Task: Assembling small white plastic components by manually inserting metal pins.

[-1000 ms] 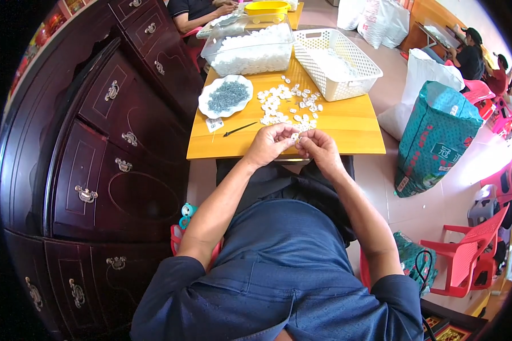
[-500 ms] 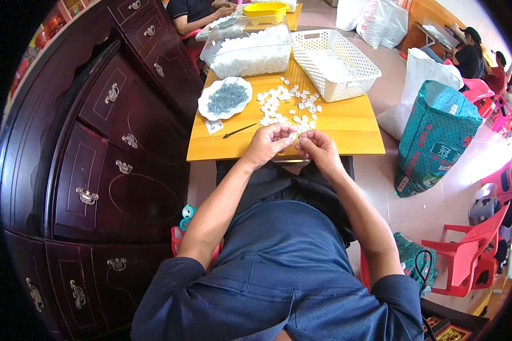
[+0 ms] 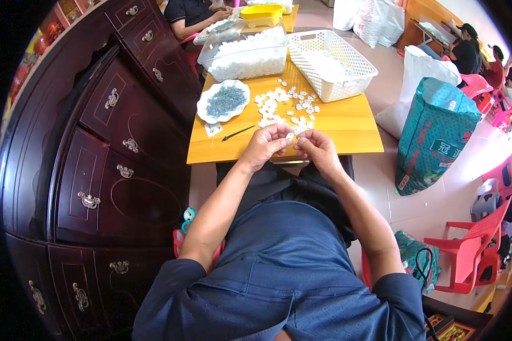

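Over the near edge of the yellow wooden table (image 3: 347,132), my left hand (image 3: 263,146) pinches a small white plastic piece (image 3: 290,136) between thumb and forefinger. Close beside it, my right hand (image 3: 320,150) has its thumb and fingers pressed together; what they hold, if anything, is too small to name. Just beyond both hands lie several loose white plastic pieces (image 3: 271,101), oval and round. To their left are a scalloped white dish (image 3: 202,111) heaped with small grey parts (image 3: 226,101) and a thin black pointed tool (image 3: 238,133).
A clear bin (image 3: 242,69) full of white pieces and a perforated white basket (image 3: 347,90) stand at the table's far side. A dark wooden cabinet (image 3: 148,193) rises on the left. Rightward are a teal sack (image 3: 435,136) and a red chair (image 3: 466,244). A person (image 3: 190,17) sits beyond the table.
The whole view has shifted slightly. Both hands keep nearly the same place and grip, with the white piece still at my left fingertips.
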`<act>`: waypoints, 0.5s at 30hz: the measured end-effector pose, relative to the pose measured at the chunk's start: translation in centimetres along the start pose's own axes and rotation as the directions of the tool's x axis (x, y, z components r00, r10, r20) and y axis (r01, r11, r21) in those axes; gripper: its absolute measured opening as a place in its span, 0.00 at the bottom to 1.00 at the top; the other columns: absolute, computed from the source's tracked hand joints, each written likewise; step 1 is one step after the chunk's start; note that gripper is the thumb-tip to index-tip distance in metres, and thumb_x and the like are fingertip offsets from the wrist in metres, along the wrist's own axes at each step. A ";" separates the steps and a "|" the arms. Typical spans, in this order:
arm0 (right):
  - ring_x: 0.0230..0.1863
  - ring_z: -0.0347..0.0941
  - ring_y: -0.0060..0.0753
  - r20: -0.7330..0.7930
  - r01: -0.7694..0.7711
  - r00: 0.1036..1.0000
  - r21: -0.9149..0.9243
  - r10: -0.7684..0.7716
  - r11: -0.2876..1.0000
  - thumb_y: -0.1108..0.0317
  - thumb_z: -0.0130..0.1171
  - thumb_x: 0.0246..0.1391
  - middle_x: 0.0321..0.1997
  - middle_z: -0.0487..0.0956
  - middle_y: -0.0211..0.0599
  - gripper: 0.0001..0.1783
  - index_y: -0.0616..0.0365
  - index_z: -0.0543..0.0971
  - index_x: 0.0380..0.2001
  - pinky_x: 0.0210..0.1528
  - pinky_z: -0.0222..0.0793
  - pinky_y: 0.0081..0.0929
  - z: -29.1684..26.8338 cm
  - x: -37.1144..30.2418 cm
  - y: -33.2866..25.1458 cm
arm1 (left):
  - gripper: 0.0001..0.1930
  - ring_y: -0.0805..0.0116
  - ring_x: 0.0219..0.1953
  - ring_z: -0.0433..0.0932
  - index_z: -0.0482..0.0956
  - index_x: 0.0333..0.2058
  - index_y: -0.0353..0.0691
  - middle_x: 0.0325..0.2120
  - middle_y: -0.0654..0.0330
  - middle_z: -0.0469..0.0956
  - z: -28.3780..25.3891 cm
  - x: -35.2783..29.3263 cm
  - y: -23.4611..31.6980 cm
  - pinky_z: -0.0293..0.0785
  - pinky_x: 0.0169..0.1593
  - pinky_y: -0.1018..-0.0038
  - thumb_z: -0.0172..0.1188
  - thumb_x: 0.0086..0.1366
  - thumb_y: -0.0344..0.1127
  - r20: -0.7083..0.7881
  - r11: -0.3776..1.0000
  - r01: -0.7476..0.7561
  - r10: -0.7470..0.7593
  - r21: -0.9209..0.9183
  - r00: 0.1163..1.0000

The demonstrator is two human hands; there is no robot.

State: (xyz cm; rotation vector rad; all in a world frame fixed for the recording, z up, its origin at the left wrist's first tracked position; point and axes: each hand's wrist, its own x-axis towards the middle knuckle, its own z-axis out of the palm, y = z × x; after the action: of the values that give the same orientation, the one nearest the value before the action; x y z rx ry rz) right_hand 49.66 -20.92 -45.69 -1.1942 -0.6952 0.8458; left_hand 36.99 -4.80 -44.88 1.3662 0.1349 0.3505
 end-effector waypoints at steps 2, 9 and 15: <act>0.30 0.73 0.16 0.005 0.004 1.000 0.002 -0.004 1.000 0.69 0.56 0.65 0.32 0.81 0.29 0.06 0.59 0.77 0.40 0.34 0.69 0.15 -0.1 0.1 0.2 | 0.12 0.81 0.30 0.74 0.78 0.49 0.36 0.34 0.66 0.80 0.1 0.1 -0.1 0.73 0.35 0.82 0.63 0.67 0.29 0.006 0.999 -0.003 0.002 0.045 1.000; 0.30 0.73 0.16 0.019 0.013 1.000 -0.007 -0.013 1.000 0.69 0.56 0.65 0.32 0.81 0.29 0.06 0.60 0.77 0.40 0.34 0.69 0.15 -0.2 0.2 0.5 | 0.12 0.81 0.31 0.75 0.79 0.49 0.36 0.35 0.65 0.81 0.3 0.0 0.1 0.73 0.35 0.82 0.62 0.67 0.28 0.016 0.999 -0.013 0.013 0.046 1.000; 0.30 0.73 0.16 0.005 0.001 1.000 -0.026 -0.001 1.000 0.69 0.56 0.65 0.32 0.81 0.29 0.06 0.60 0.77 0.40 0.34 0.70 0.15 0.0 0.1 0.3 | 0.12 0.82 0.34 0.76 0.80 0.48 0.39 0.37 0.67 0.81 0.4 -0.2 0.4 0.74 0.36 0.83 0.62 0.66 0.28 0.000 0.994 0.010 -0.010 0.106 1.000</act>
State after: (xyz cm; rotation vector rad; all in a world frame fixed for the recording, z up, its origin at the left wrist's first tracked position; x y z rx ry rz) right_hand 49.63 -20.81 -45.97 -1.2152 -0.7124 0.8415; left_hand 36.82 -5.21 -44.40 1.4695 0.1619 0.3389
